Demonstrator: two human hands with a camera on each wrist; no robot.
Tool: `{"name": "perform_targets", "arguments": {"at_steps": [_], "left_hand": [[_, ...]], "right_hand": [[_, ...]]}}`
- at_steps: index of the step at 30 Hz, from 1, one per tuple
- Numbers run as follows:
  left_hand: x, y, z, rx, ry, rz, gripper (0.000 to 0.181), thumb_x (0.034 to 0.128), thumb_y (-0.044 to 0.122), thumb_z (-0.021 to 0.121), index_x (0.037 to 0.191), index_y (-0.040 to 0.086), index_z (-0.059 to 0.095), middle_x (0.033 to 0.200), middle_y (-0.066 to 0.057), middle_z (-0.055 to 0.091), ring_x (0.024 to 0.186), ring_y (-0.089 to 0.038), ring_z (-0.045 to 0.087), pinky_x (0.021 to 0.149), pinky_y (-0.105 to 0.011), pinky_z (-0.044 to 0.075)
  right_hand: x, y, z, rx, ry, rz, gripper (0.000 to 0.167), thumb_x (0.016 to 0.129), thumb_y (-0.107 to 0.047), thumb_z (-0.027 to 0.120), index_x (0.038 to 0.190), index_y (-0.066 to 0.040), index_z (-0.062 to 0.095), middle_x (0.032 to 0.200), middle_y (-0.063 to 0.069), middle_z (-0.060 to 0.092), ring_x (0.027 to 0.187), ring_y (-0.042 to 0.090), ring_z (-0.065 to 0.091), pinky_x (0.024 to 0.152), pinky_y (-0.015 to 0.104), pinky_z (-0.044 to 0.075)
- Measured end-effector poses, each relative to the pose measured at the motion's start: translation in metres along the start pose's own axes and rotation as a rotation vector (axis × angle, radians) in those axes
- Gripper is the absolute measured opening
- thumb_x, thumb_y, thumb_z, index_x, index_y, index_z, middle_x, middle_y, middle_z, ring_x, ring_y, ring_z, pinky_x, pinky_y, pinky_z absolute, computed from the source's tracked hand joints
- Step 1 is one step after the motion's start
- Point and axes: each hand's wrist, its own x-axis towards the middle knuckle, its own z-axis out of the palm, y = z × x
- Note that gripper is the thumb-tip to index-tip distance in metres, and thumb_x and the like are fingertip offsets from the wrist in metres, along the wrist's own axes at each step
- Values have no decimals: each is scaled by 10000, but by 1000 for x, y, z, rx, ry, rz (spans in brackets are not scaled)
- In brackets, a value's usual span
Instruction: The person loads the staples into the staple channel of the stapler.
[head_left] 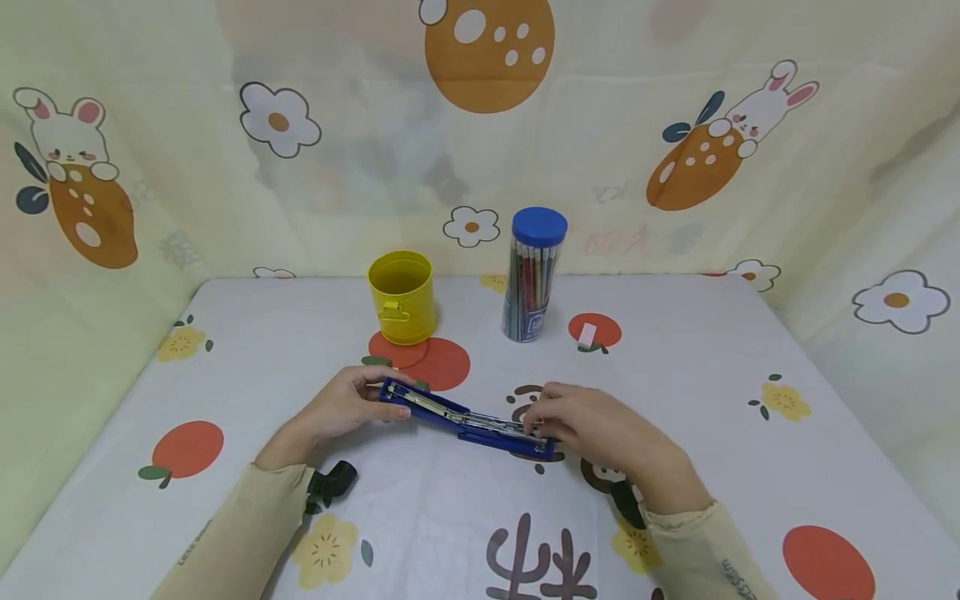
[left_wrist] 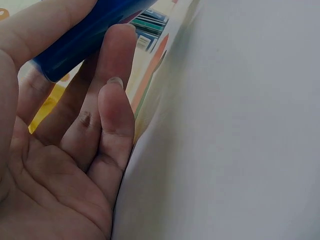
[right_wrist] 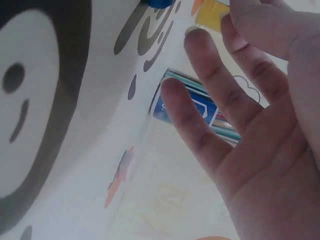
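A blue stapler (head_left: 465, 421) is unfolded wide, its metal inner parts facing up. My left hand (head_left: 352, 402) grips its left end between thumb and fingers; in the left wrist view the blue end (left_wrist: 75, 37) lies between them. My right hand (head_left: 581, 421) is at the other end, with thumb and forefinger bent together on the metal tray. Whether a small piece sits between those fingertips is hidden. In the right wrist view the other fingers (right_wrist: 200, 100) spread loosely, and a blue bit of the stapler (right_wrist: 160, 3) shows at the top edge.
Behind the stapler stand a yellow bucket (head_left: 405, 304) and a clear tube of pencils (head_left: 531, 283) with a blue lid. A small pale eraser-like block (head_left: 587, 335) lies right of the tube. A patterned cloth covers the table (head_left: 262, 350), and a printed curtain (head_left: 360, 167) hangs behind.
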Motion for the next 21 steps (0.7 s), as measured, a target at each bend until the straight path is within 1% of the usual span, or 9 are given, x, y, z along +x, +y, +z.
{"name": "perform_targets", "arguments": {"at_steps": [5, 8, 10, 12, 15, 16, 17, 19, 21], "left_hand": [[0, 2, 1, 31, 21, 2, 399, 821, 137, 856, 1195, 88, 729, 1182, -92, 679, 940, -288, 683, 753, -286, 545], [0, 2, 2, 47, 30, 6, 399, 812, 151, 865, 1186, 100, 735, 1180, -86, 677, 927, -287, 685, 736, -287, 544], [0, 2, 3, 51, 31, 11, 398, 808, 157, 868, 1181, 106, 738, 1178, -87, 675, 914, -289, 690, 720, -288, 545], [1, 2, 3, 48, 28, 18, 396, 807, 150, 869, 1177, 104, 739, 1177, -91, 675, 915, -293, 695, 726, -293, 549], [1, 3, 4, 37, 22, 36, 391, 810, 137, 865, 1177, 91, 736, 1178, -93, 673, 932, -298, 694, 787, -306, 552], [1, 4, 4, 40, 26, 41, 393, 810, 139, 866, 1178, 92, 736, 1176, -87, 672, 940, -299, 689, 810, -311, 548], [1, 5, 4, 42, 31, 52, 393, 811, 135, 865, 1177, 84, 733, 1167, -87, 676, 942, -303, 682, 826, -319, 545], [0, 9, 5, 51, 53, 71, 405, 812, 136, 865, 1185, 66, 725, 1145, -82, 682, 948, -307, 662, 857, -343, 537], [-2, 15, 7, 69, 85, 89, 425, 812, 141, 866, 1199, 54, 713, 1133, -76, 687, 980, -300, 640, 891, -370, 522]], "right_hand": [[1, -3, -2, -34, 22, -30, 149, 923, -115, 745, 990, -248, 754, 943, -132, 577, 842, 59, 551, 793, 299, 534], [1, -3, -3, -21, 21, -30, 151, 919, -103, 748, 986, -237, 767, 946, -130, 579, 850, 60, 555, 800, 298, 536], [-1, -1, -4, 38, 0, -17, 159, 928, -88, 735, 992, -228, 777, 964, -132, 579, 867, 61, 558, 808, 297, 538], [-3, 2, -5, 129, -24, 0, 165, 937, -85, 723, 1008, -219, 787, 990, -130, 585, 900, 74, 563, 827, 305, 538], [-6, 6, -5, 291, -54, 51, 166, 942, -153, 733, 1096, -198, 774, 1043, -102, 608, 965, 113, 591, 855, 325, 544], [-6, 8, -5, 341, -51, 72, 215, 934, -192, 748, 1148, -172, 754, 1056, -71, 615, 981, 140, 601, 859, 337, 548], [-6, 9, -5, 383, -45, 103, 307, 917, -238, 770, 1209, -156, 722, 1081, -44, 621, 998, 159, 612, 863, 343, 551], [-5, 11, -4, 467, -30, 173, 550, 859, -304, 827, 1342, -136, 624, 1134, 19, 625, 1015, 195, 636, 851, 352, 562], [-4, 12, -2, 543, -24, 231, 784, 793, -319, 881, 1451, -130, 498, 1191, 75, 613, 1015, 221, 651, 838, 356, 569]]}}
